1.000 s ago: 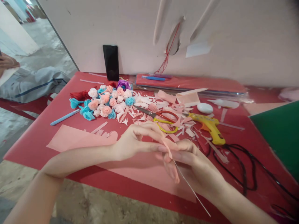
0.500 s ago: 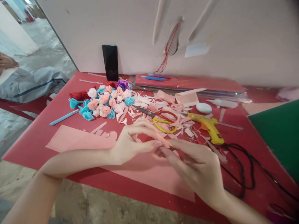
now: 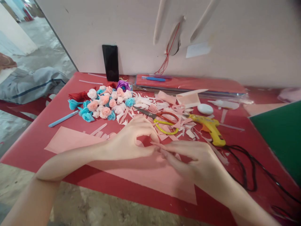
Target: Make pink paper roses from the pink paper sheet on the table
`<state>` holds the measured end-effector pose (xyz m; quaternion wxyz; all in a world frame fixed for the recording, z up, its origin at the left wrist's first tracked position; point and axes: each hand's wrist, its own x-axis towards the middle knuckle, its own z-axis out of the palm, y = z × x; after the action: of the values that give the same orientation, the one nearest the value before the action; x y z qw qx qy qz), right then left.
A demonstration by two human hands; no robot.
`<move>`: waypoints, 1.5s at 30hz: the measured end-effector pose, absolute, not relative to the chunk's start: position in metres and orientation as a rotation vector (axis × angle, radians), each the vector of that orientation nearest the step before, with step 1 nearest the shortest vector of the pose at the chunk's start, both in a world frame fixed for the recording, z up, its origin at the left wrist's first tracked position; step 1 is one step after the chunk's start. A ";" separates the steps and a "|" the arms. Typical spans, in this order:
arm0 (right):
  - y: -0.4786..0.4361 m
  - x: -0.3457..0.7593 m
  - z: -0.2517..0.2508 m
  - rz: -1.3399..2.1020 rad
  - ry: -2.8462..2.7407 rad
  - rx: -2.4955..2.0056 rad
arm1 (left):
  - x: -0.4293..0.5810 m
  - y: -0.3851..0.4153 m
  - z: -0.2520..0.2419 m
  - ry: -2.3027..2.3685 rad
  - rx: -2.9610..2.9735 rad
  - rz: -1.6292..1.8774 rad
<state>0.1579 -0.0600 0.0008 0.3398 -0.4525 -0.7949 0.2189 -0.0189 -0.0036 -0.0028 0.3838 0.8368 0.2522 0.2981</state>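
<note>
Between my two hands is a small piece of pink paper [image 3: 157, 144], its edge showing at the fingertips. My right hand [image 3: 197, 163] pinches it between thumb and fingers. My left hand [image 3: 131, 138] curls round from the other side, thumb and fingertips meeting at the piece; part of that grip is hidden. Beneath both hands lies a large pink paper sheet [image 3: 150, 175]. Just beyond them, scissors [image 3: 162, 118] with red and yellow handles rest among pink paper scraps [image 3: 188, 133].
A heap of paper roses [image 3: 105, 102] sits at the back left, near a leaning phone [image 3: 111, 64]. To the right are a yellow glue gun [image 3: 213, 127], its black cord [image 3: 254, 166] and a green board [image 3: 279, 135]. A seated person's leg [image 3: 33, 84] shows at far left.
My left hand has turned and its fingers have curled more, leaving a gap between index finger and thumb. My right fingers have shifted slightly left with the pink paper piece.
</note>
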 end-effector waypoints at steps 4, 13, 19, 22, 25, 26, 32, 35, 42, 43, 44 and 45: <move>-0.060 0.158 -0.002 0.374 -2.085 -1.180 | -0.017 -0.003 -0.003 0.693 2.049 0.793; -0.065 0.156 -0.002 0.133 -2.114 -1.167 | -0.014 -0.004 -0.002 0.718 1.901 0.817; -0.064 0.157 0.006 0.283 -2.022 -1.258 | -0.016 -0.004 -0.001 0.726 1.801 0.848; -0.060 0.159 0.009 0.465 -1.932 -1.279 | -0.019 -0.001 -0.001 0.757 1.775 0.871; -0.056 0.164 0.008 0.845 -1.773 -1.279 | -0.021 0.001 -0.003 0.655 1.879 0.932; -0.055 0.166 0.006 0.972 -1.710 -1.267 | -0.022 0.002 -0.004 0.590 1.929 0.951; -0.055 0.170 0.001 1.459 -1.416 -1.308 | -0.023 0.006 -0.003 0.354 2.275 1.029; -0.055 0.167 0.003 1.534 -1.347 -1.237 | -0.025 0.007 -0.001 0.349 2.437 1.095; -0.059 0.163 0.002 1.325 -1.502 -1.220 | -0.026 0.001 0.001 0.489 2.629 1.259; -0.060 0.163 0.002 1.233 -1.538 -1.233 | -0.025 0.000 0.002 0.503 2.631 1.278; -0.061 0.162 0.002 1.136 -1.586 -1.235 | -0.025 -0.001 0.002 0.514 2.623 1.284; -0.062 0.161 0.002 1.033 -1.641 -1.223 | -0.024 -0.002 0.002 0.521 2.608 1.282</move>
<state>0.1614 -0.0623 0.0024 0.4120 -0.4861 -0.6523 0.4105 -0.0245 -0.0020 0.0024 0.0942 0.8794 0.1755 0.4324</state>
